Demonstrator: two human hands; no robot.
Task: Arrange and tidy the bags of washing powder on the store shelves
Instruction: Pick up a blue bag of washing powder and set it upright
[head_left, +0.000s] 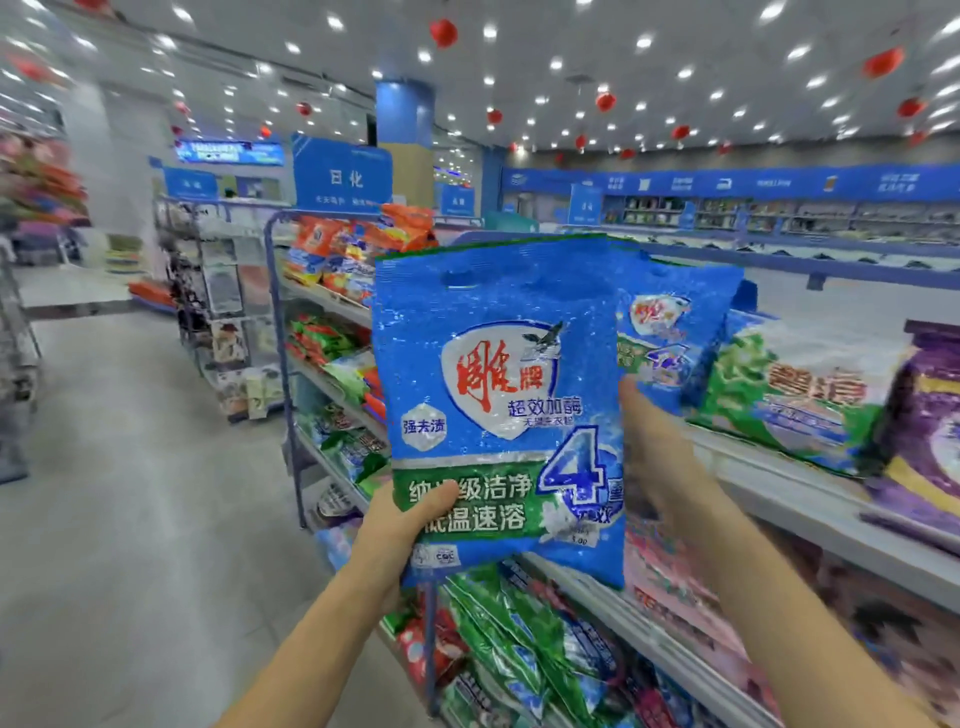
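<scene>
**A:** How are the hands placed?

**B:** Both are raised in front of the shelves. The left hand (410, 525) grips the lower left corner of a blue bag (498, 415) of washing powder. Its thumb lies across the front print and the other fingers are curled out of sight behind. The right hand (660, 452) is at the bag's right edge with the thumb pointing up.

**A:** Is the right hand gripping too?

**B:** I cannot tell. Its fingers are hidden behind the bags. A second blue bag (675, 332) sits just behind the first one, and the hand covers its lower part. It could have hold of either.

**A:** Where is the front bag?

**B:** Upright in the air, near, just left of the top shelf (779, 488).

**A:** What can you count?

**B:** There are two blue bags at the hands. On the top shelf to the right lie one green bag (795, 400) and one purple bag (930, 431), which is cut off at the right edge. Far left hangs one blue sign (343, 176).

**A:** And the rest?

**B:** The lower shelves hold green packs (519, 639) and pink packs (670, 571). They overlap and are too blurred to count. The far rack has orange packs (363, 239), also smeared.
</scene>
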